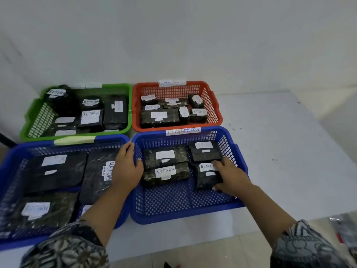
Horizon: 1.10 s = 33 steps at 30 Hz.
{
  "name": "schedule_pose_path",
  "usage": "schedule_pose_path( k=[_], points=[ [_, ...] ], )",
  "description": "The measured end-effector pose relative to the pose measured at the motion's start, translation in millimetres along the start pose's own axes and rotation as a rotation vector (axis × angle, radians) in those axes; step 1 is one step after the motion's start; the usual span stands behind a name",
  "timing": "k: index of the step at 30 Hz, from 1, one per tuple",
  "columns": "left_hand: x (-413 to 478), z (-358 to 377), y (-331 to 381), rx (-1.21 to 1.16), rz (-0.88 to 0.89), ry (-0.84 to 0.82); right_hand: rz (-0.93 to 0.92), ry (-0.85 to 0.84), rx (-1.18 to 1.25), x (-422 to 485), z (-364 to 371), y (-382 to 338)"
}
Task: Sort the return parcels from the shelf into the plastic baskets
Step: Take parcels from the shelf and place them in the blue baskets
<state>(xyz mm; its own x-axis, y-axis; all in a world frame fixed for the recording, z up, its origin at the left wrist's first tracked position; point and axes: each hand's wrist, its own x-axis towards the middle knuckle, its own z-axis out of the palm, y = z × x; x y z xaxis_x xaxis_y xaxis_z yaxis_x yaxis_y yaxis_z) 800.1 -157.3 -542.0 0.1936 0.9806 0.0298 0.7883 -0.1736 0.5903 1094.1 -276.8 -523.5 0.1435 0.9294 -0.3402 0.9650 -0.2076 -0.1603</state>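
Four plastic baskets stand on a white table: a green basket (116, 87) far left, an orange basket (214, 105) far right, a blue basket (11, 151) near left and a second blue basket (185, 215) near right, labelled "RETURN OVERDUE". All hold black wrapped parcels with white "RETURN" labels. My left hand (126, 167) grips the left wall of the near right blue basket. My right hand (230, 176) is inside that basket, fingers curled round a black parcel (205, 180) at its right side. Three more parcels lie beside it, one of them a labelled parcel (166, 174) in the middle.
The white table (280, 151) extends bare to the right of the baskets, with a white wall behind. A tiled floor shows below the table's front edge. Some dark packaging (345, 235) lies at the far right edge of view.
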Motion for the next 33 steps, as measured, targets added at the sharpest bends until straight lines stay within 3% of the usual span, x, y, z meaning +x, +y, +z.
schedule_pose_path(
  k=[15,21,23,27,33],
  points=[
    [1.7,-4.3,1.3,0.151,0.049,-0.012,0.08,0.057,0.007,-8.5,15.2,-5.6],
    [12.2,-18.8,-0.1,0.221,0.0,-0.249,0.184,0.066,-0.016,-13.9,5.2,-15.6],
    [13.6,-30.1,-2.1,0.155,-0.015,-0.293,0.223,0.118,0.016,-21.6,4.7,-22.6],
    [0.4,-55.7,-17.1,0.186,0.065,-0.212,0.249,0.307,0.003,-42.6,9.3,-46.7],
    [-39.3,-107.1,-64.0,0.208,0.138,-0.094,0.101,0.528,0.112,-58.8,14.9,-121.9]
  ],
)
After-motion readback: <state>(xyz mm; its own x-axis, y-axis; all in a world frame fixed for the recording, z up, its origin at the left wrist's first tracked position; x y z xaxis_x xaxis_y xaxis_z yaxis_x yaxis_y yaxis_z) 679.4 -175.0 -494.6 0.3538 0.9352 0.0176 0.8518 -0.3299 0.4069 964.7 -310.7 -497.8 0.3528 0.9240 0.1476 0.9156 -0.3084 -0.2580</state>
